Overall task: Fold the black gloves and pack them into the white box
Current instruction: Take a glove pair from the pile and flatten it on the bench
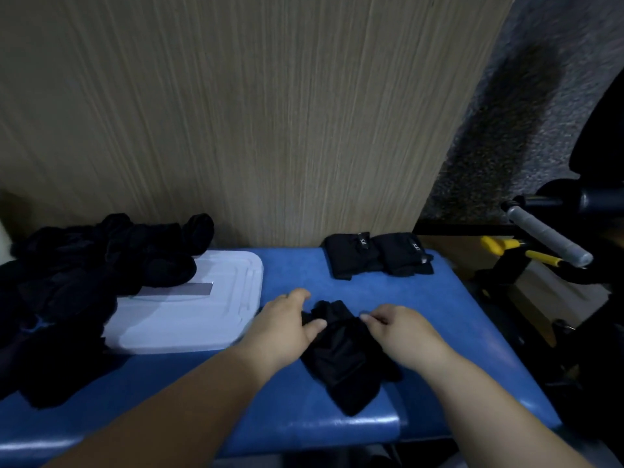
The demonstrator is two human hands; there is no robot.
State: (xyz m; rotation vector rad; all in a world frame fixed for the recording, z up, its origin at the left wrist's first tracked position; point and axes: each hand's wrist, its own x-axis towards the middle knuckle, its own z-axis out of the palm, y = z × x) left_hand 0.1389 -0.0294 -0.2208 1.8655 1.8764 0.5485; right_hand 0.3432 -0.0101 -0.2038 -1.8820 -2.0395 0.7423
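**A:** ok so where's the black glove (344, 363) at in this shot?

**B:** it's lying on the blue bench (297, 268) near the front edge, right between the two hands. the left hand (287, 327) has its thumb down on the glove's left edge with the other fingers curled next to it, so it's gripping the fabric. the right hand (400, 332) is pinching the upper right bit with curled fingertips. it's all kinda blurry tho

**A:** and the white box (189, 319)?

**B:** just left of the left hand, sitting on the bench with its flat closed top facing up. a heap of black gloves (84, 275) is dumped across its left side and spills onto the bench

**A:** any folded ones?

**B:** yep, two folded gloves (380, 255) side by side at the far right of the bench, up against the wooden panel (236, 113) and well apart from the box
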